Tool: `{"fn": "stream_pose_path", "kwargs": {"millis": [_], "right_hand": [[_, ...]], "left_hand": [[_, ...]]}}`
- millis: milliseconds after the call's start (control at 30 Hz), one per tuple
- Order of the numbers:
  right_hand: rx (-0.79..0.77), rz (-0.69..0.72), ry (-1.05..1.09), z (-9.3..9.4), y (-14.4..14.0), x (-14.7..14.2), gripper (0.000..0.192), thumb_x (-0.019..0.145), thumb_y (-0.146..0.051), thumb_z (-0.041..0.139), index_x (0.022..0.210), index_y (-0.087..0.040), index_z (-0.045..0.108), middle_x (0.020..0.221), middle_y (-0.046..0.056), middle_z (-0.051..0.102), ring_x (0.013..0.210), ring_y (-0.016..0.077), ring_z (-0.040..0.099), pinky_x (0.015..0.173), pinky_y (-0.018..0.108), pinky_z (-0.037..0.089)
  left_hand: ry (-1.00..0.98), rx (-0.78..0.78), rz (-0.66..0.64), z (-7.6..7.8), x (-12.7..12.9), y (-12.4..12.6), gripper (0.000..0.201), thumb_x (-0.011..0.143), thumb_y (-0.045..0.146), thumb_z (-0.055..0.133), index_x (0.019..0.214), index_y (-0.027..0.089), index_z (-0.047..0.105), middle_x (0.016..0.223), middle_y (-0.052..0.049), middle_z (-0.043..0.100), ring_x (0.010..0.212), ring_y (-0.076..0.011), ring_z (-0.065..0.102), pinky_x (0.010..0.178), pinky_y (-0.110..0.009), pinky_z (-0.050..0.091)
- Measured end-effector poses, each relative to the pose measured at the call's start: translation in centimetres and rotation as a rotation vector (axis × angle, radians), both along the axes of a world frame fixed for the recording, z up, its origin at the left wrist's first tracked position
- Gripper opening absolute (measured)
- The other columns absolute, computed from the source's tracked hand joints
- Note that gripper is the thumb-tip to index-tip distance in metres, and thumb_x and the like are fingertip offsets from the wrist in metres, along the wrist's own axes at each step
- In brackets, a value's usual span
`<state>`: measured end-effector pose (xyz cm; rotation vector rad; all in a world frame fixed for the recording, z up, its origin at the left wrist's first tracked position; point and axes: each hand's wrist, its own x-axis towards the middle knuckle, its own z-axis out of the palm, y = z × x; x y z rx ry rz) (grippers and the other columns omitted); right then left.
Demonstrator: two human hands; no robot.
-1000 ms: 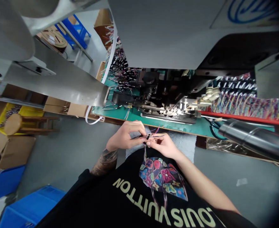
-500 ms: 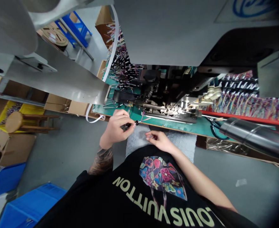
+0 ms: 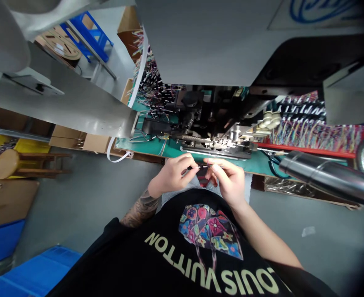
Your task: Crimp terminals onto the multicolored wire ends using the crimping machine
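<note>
Left hand (image 3: pixel 173 177) and right hand (image 3: pixel 230 180) meet just below the black machine (image 3: pixel 213 123), fingers of each pinched on the ends of a thin wire piece (image 3: pixel 202 166) held between them over the green tabletop (image 3: pixel 256 165) edge. Left of the machine: wooden stool (image 3: pixel 7 163), cardboard boxes (image 3: pixel 76 140), white strap (image 3: pixel 117 154) hanging off the tabletop. Right of it: bundled coloured wires (image 3: pixel 318 136); a steel tube (image 3: pixel 324 177) juts across the front.

A wooden stool (image 3: pixel 7 163) stands near blue crates (image 3: pixel 36 274); a steel tube (image 3: pixel 324 177) lies right.
</note>
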<state>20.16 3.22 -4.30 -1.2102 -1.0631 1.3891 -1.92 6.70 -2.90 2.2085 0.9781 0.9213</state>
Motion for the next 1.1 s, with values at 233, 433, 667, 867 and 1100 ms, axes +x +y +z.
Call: {"fn": "stream_pose_path", "kwargs": {"millis": [233, 433, 667, 867, 1100], "right_hand": [[0.057, -0.155, -0.047, 0.2, 1.1, -0.4, 0.04, 0.104, -0.052, 0.078, 0.082, -0.019, 0.085, 0.062, 0.002, 0.068, 0.046, 0.0117, 0.049, 0.045, 0.028, 0.039], [0.049, -0.194, -0.024, -0.3, 2.6, -0.5, 0.067, 0.107, -0.06, 0.074, 0.053, -0.023, 0.06, 0.055, 0.004, 0.059, 0.056, 0.0163, 0.058, 0.052, 0.031, 0.042], [-0.025, -0.173, 0.065, 0.5, 3.8, -0.8, 0.062, 0.105, -0.063, 0.074, 0.057, -0.024, 0.063, 0.046, -0.001, 0.043, 0.05, 0.0145, 0.044, 0.055, 0.034, 0.043], [-0.028, -0.138, 0.059, 0.2, 3.9, -0.7, 0.059, 0.107, -0.064, 0.071, 0.064, -0.024, 0.071, 0.048, -0.001, 0.047, 0.05, 0.0153, 0.045, 0.055, 0.034, 0.042], [0.04, -0.147, -0.026, 0.2, 3.6, -1.0, 0.064, 0.11, -0.065, 0.07, 0.061, -0.024, 0.065, 0.052, 0.001, 0.056, 0.051, 0.0156, 0.049, 0.056, 0.035, 0.046]], "left_hand": [[-0.02, 0.094, 0.069, -1.4, 2.9, 0.0, 0.023, 0.119, 0.025, 0.057, 0.097, 0.022, 0.061, 0.087, -0.002, 0.069, 0.077, -0.0154, 0.068, 0.07, -0.03, 0.054], [0.014, 0.249, 0.223, -2.8, 5.2, 0.4, 0.028, 0.122, 0.029, 0.054, 0.097, 0.022, 0.065, 0.087, -0.004, 0.072, 0.082, -0.0179, 0.075, 0.072, -0.031, 0.06], [0.035, 0.271, 0.277, -2.8, 5.7, 0.7, 0.032, 0.122, 0.028, 0.055, 0.092, 0.021, 0.066, 0.084, -0.003, 0.071, 0.077, -0.0169, 0.074, 0.07, -0.03, 0.059], [0.043, 0.254, 0.29, -3.1, 5.4, 0.6, 0.033, 0.122, 0.03, 0.054, 0.093, 0.021, 0.068, 0.083, -0.004, 0.072, 0.079, -0.018, 0.076, 0.072, -0.03, 0.06], [-0.088, 0.072, 0.237, -2.7, 5.0, 0.6, 0.029, 0.121, 0.033, 0.058, 0.097, 0.021, 0.07, 0.088, -0.005, 0.077, 0.082, -0.0188, 0.077, 0.072, -0.031, 0.06]]}}
